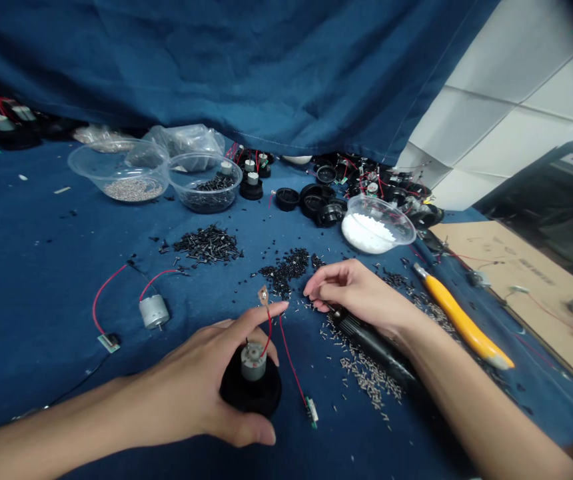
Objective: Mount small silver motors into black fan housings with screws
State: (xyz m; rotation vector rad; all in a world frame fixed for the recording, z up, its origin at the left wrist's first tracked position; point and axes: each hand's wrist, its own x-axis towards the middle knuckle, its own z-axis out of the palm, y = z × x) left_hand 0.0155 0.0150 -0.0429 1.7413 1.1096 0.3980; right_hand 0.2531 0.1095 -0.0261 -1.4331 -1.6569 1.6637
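My left hand (216, 380) is wrapped round a round black plastic housing (251, 393) with a small silver motor (253, 362) upright in it. A red wire and a copper-coloured tab rise from the motor. My right hand (349, 293) has its fingertips pinched together beside a pile of small black parts (286, 270); whether a part is between them is hidden. Under its palm, the curled fingers hold a black electric screwdriver (376, 347). A little circuit board (311, 411) on a red wire lies right of the housing. Small silver screws (366, 377) are scattered by the screwdriver.
A yellow-handled tool (461, 320) lies at right, near cardboard (531, 273). Behind are clear bowls of silver pieces (116, 172), black screws (205, 183) and white pellets (379, 223). A loose motor (154, 311) lies left; black housings (316, 200) crowd the back.
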